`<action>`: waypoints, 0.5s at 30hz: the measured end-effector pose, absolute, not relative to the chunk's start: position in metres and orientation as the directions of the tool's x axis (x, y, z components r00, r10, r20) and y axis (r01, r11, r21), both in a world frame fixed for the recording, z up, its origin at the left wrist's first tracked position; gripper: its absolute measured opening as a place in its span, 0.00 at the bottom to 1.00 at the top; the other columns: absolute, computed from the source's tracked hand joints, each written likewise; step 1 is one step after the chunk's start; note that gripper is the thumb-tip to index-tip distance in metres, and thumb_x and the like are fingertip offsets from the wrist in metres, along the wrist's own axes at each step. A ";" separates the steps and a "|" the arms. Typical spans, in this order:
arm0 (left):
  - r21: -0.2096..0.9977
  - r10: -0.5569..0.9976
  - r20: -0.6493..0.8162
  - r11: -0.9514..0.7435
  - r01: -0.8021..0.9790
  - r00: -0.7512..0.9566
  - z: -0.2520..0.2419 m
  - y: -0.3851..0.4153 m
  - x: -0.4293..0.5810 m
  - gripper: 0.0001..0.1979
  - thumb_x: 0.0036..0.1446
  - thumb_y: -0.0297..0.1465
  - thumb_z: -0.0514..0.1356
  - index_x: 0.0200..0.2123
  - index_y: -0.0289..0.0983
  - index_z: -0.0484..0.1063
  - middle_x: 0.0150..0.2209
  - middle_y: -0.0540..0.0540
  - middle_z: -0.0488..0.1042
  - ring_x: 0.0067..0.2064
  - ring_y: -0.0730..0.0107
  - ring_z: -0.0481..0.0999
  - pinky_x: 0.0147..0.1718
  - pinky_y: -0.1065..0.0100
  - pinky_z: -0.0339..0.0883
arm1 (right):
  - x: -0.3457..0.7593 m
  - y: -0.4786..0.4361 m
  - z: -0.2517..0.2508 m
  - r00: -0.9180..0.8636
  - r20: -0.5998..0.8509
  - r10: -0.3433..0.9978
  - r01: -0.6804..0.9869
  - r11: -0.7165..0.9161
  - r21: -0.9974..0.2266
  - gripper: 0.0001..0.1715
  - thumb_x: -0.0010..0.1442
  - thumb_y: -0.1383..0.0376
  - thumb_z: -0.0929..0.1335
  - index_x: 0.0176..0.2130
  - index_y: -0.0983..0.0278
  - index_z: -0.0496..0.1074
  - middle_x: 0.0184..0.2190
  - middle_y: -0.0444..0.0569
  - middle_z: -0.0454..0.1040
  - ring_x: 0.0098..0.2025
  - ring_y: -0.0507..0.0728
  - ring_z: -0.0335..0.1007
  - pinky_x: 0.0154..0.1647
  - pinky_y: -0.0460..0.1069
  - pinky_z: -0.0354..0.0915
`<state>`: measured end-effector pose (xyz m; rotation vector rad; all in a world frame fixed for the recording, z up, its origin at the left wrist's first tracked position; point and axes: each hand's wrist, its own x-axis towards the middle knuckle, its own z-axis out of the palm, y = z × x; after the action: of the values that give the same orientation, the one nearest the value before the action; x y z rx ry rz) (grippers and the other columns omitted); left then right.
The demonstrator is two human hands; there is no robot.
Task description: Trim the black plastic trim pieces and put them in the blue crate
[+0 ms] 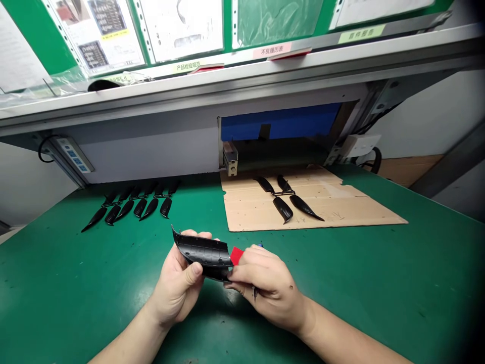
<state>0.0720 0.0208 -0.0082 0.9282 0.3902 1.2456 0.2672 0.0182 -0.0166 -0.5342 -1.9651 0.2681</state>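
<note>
My left hand [180, 285] is closed round a curved, shell-like black plastic part [204, 250], thumb in front and fingers behind. The part's hollow, ribbed inner side faces me, and a pointed tip rises at its left end. My right hand [267, 278] is closed at the part's right end, its thumb and fingertips touching it. A flat red piece [236, 255] shows between the right fingers and the part. Below the right palm a thin pointed tip [255, 294] sticks out, and a small blue bit shows above the knuckles. Whatever tool these belong to is mostly hidden.
Several joined black curved parts [129, 206] lie on the green table [113, 293] at left. More black parts [290, 198] rest on a cardboard sheet [250, 215] at right. Behind stands a metal-framed shelf [235, 86] with a power strip [76, 154] and a metal bracket [230, 158].
</note>
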 end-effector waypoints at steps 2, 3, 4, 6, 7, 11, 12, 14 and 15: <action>0.774 0.924 0.218 0.033 -0.632 0.316 -0.007 0.021 0.072 0.20 0.55 0.29 0.66 0.50 0.48 0.68 0.52 0.49 0.71 0.56 0.62 0.69 0.53 0.64 0.67 | 0.268 0.018 -0.014 -0.332 0.802 0.496 0.227 0.868 -0.442 0.09 0.66 0.63 0.69 0.33 0.64 0.72 0.23 0.43 0.67 0.26 0.52 0.59 0.30 0.49 0.52; 0.773 0.926 0.218 0.030 -0.633 0.310 -0.007 0.021 0.072 0.20 0.55 0.29 0.66 0.50 0.48 0.68 0.52 0.49 0.71 0.56 0.62 0.69 0.52 0.64 0.67 | 0.269 0.019 -0.013 -0.315 0.801 0.510 0.222 0.860 -0.460 0.12 0.64 0.61 0.70 0.30 0.64 0.71 0.22 0.43 0.66 0.25 0.52 0.58 0.29 0.49 0.53; 0.772 0.929 0.217 0.024 -0.635 0.299 -0.006 0.022 0.072 0.20 0.55 0.29 0.66 0.50 0.48 0.68 0.52 0.49 0.71 0.56 0.62 0.69 0.52 0.63 0.67 | 0.269 0.019 -0.012 -0.289 0.800 0.526 0.221 0.850 -0.479 0.15 0.63 0.60 0.71 0.28 0.64 0.69 0.21 0.42 0.65 0.25 0.51 0.58 0.28 0.48 0.53; 0.772 0.940 0.209 0.010 -0.635 0.270 -0.006 0.022 0.072 0.20 0.54 0.29 0.67 0.49 0.47 0.68 0.53 0.48 0.70 0.56 0.61 0.69 0.51 0.63 0.68 | 0.271 0.020 -0.011 -0.210 0.812 0.545 0.227 0.835 -0.501 0.17 0.60 0.57 0.74 0.28 0.63 0.68 0.23 0.42 0.64 0.26 0.52 0.58 0.28 0.48 0.55; 0.775 0.946 0.199 0.007 -0.632 0.255 -0.006 0.022 0.072 0.20 0.54 0.29 0.67 0.49 0.47 0.68 0.53 0.48 0.70 0.56 0.61 0.69 0.51 0.63 0.68 | 0.272 0.020 -0.012 -0.168 0.821 0.546 0.240 0.830 -0.504 0.17 0.58 0.56 0.75 0.30 0.63 0.68 0.25 0.43 0.64 0.27 0.52 0.59 0.29 0.48 0.57; 0.805 0.957 0.135 0.046 -0.591 0.259 -0.008 0.022 0.076 0.22 0.53 0.28 0.68 0.50 0.44 0.68 0.54 0.45 0.69 0.54 0.61 0.70 0.50 0.65 0.67 | 0.272 0.019 -0.014 -0.207 0.820 0.534 0.362 0.820 -0.443 0.23 0.57 0.52 0.74 0.47 0.60 0.69 0.39 0.51 0.66 0.35 0.56 0.65 0.35 0.50 0.65; 0.815 0.956 0.118 0.062 -0.577 0.269 -0.009 0.022 0.077 0.22 0.53 0.28 0.68 0.50 0.42 0.68 0.54 0.44 0.69 0.54 0.60 0.70 0.50 0.64 0.67 | 0.272 0.019 -0.015 -0.244 0.794 0.556 0.401 0.804 -0.440 0.23 0.59 0.51 0.73 0.49 0.59 0.69 0.42 0.52 0.65 0.34 0.56 0.66 0.35 0.50 0.65; 0.827 0.954 0.096 0.082 -0.556 0.283 -0.011 0.023 0.080 0.21 0.53 0.28 0.67 0.50 0.40 0.67 0.53 0.43 0.69 0.55 0.58 0.69 0.52 0.63 0.65 | 0.270 0.018 -0.015 -0.289 0.716 0.635 0.455 0.749 -0.481 0.20 0.61 0.50 0.70 0.47 0.60 0.70 0.47 0.53 0.64 0.31 0.53 0.66 0.34 0.50 0.66; 0.829 0.953 0.089 0.090 -0.551 0.289 -0.012 0.023 0.081 0.21 0.54 0.28 0.67 0.51 0.40 0.67 0.53 0.42 0.69 0.56 0.57 0.68 0.53 0.61 0.63 | 0.269 0.018 -0.015 -0.300 0.672 0.677 0.464 0.719 -0.517 0.18 0.62 0.50 0.69 0.44 0.60 0.70 0.49 0.53 0.63 0.30 0.52 0.66 0.34 0.49 0.66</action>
<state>0.0814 0.0230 -0.0121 0.8978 0.5577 1.2087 0.2691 0.0183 -0.0153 -0.8755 -1.9554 0.2765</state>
